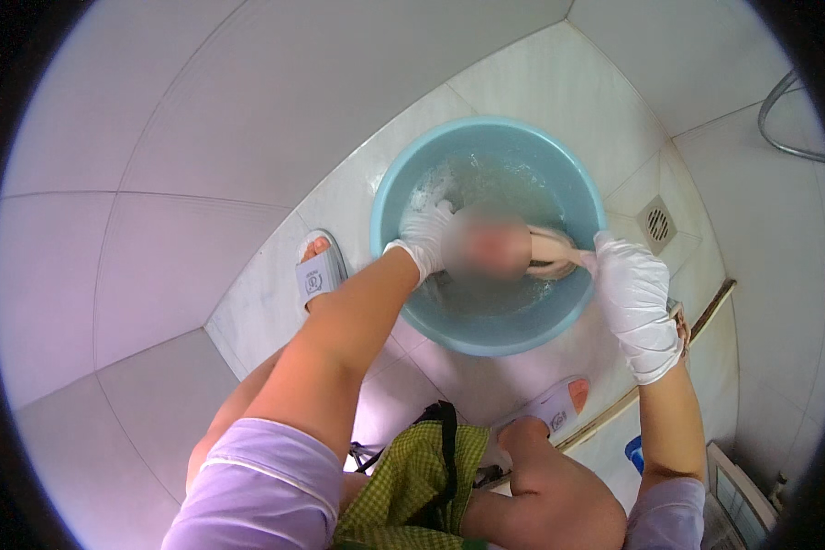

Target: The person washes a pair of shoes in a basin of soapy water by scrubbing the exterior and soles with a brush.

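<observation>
A round light-blue basin (488, 346) of cloudy, rippling water stands on the floor. In it lies a long, pale, fleshy thing (552, 247), pinkish-red toward its middle; much of it is blurred, and I cannot make out its kind. My left hand (422, 240), in a white glove, is inside the basin, closed at the thing's left end, with the fingertips lost in the blur. At the basin's right rim, my right hand (631, 291), also gloved in white, pinches the narrow, pale right end of the thing.
Pale tiles and grey walls surround the basin. A square floor drain (657, 224) lies to its right, near a raised strip (713, 310). A metal hose (779, 124) hangs at far right. My slippered feet (321, 275) flank the basin; yellow-green checked cloth (403, 486) hangs over my lap.
</observation>
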Action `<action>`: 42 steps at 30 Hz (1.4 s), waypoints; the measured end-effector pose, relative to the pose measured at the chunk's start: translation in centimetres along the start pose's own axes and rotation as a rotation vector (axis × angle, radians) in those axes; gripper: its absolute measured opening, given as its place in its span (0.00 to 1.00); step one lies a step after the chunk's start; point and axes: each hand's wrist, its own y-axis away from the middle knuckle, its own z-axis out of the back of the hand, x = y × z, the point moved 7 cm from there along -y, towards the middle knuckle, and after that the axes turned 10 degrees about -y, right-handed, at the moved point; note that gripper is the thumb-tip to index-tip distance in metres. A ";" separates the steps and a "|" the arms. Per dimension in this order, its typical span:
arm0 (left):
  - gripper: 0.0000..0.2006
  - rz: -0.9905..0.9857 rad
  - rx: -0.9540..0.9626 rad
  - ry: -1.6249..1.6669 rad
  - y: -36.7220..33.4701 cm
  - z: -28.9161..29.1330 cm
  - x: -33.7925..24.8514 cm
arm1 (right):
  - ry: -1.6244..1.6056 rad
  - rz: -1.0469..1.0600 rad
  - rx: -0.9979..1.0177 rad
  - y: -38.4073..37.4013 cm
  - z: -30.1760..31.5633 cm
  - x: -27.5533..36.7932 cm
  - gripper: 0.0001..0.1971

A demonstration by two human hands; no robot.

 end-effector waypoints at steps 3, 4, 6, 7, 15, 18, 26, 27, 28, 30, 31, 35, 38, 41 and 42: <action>0.48 -0.055 -0.255 -0.014 -0.5 0.2 -1.3 | 0.224 0.021 -0.102 -0.9 -2.8 3.9 0.04; 0.48 -0.106 -0.322 -0.115 -0.2 2.0 -3.1 | 0.179 0.050 -0.128 -1.5 -6.2 3.0 0.04; 0.49 -0.105 -0.183 -0.166 0.0 2.6 -2.2 | 0.118 0.054 -0.061 -2.5 -5.8 3.9 0.04; 0.49 -0.086 -0.008 -0.094 0.2 1.3 -1.5 | 0.058 0.062 -0.028 -2.1 -4.5 3.7 0.05; 0.48 -0.100 -0.305 -0.150 0.7 4.6 -3.0 | -0.001 0.076 -0.161 -1.0 -8.5 2.9 0.03; 0.48 -0.105 0.032 -0.010 0.5 2.4 -1.3 | -0.001 0.063 -0.069 -0.8 -3.3 1.8 0.04; 0.48 -0.105 -0.233 -0.096 0.9 4.1 -2.0 | 0.043 0.156 -0.082 -1.6 -6.5 4.0 0.04; 0.48 -0.098 -0.178 -0.074 0.4 4.4 -1.7 | 0.071 0.144 -0.060 -1.6 -5.3 2.1 0.04; 0.48 -0.075 -0.043 0.021 0.7 4.2 -1.2 | 0.081 0.135 -0.028 -1.4 -3.5 1.6 0.04; 0.50 -0.034 0.086 0.113 2.3 2.3 0.1 | 0.060 0.072 0.066 -2.0 -0.4 0.9 0.05; 0.51 -0.055 0.047 0.117 2.2 2.2 -0.2 | 0.029 0.061 0.048 -1.9 0.2 0.4 0.06; 0.52 -0.099 -0.274 0.050 0.5 1.7 -1.3 | -0.040 0.030 0.082 -3.5 -7.9 3.1 0.07; 0.43 -0.204 0.009 -0.147 -0.2 -0.3 -1.3 | -0.129 0.023 0.233 -3.7 -3.8 1.3 0.09; 0.39 -0.116 0.133 0.005 -0.2 0.4 -1.4 | -0.213 -0.282 0.280 -4.4 -2.2 -0.9 0.11; 0.37 -0.054 0.158 0.136 -0.1 0.9 -1.5 | -0.168 -0.181 0.198 -3.7 -5.5 0.8 0.11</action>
